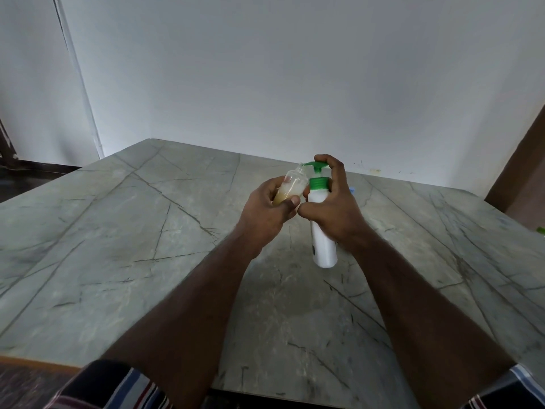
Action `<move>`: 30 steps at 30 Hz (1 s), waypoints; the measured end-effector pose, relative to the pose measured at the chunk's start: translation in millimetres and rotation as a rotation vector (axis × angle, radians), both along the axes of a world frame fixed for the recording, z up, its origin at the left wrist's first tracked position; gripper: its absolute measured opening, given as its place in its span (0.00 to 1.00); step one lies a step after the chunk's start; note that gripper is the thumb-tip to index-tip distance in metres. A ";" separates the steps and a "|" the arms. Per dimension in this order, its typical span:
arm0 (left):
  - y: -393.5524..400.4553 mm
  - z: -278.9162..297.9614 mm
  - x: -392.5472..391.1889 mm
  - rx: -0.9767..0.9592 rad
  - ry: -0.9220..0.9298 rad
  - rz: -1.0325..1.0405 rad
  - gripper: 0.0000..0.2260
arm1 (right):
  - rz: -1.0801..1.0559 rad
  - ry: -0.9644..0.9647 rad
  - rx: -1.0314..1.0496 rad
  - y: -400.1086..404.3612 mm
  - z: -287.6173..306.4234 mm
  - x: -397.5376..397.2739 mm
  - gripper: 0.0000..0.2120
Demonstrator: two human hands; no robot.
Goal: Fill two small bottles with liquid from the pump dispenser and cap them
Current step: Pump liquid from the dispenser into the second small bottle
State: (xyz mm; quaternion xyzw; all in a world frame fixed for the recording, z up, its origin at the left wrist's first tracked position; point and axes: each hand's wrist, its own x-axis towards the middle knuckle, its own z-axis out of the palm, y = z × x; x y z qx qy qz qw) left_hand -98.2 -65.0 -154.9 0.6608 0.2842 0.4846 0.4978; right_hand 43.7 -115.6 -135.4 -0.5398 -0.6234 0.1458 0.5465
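Note:
A white pump dispenser (323, 243) with a green collar and green pump head (317, 165) stands on the marble table. My right hand (333, 208) grips its upper body, with a finger curled over the pump head. My left hand (267, 212) holds a small clear bottle (290, 185), tilted so that its open mouth sits under the green nozzle. The small bottle is partly full of a yellowish liquid. No cap and no second small bottle show in this view.
The grey-green marble table (147, 246) reaches to a white wall at the back. A small blue thing (352, 190) peeks out behind my right hand. A green scrap (540, 230) lies at the table's right edge. Striped cloth covers my lap at the bottom.

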 end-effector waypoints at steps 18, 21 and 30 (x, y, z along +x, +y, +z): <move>0.9 -0.9 0.4 -0.002 0.011 0.003 0.18 | -0.025 -0.043 -0.007 4.3 -1.4 0.9 0.45; 1.7 -1.3 0.4 -0.005 0.006 0.007 0.18 | -0.019 -0.042 -0.013 4.4 -1.4 0.1 0.46; 0.8 -1.6 0.3 -0.011 0.016 -0.006 0.18 | -0.047 -0.010 0.018 1.6 0.0 0.9 0.41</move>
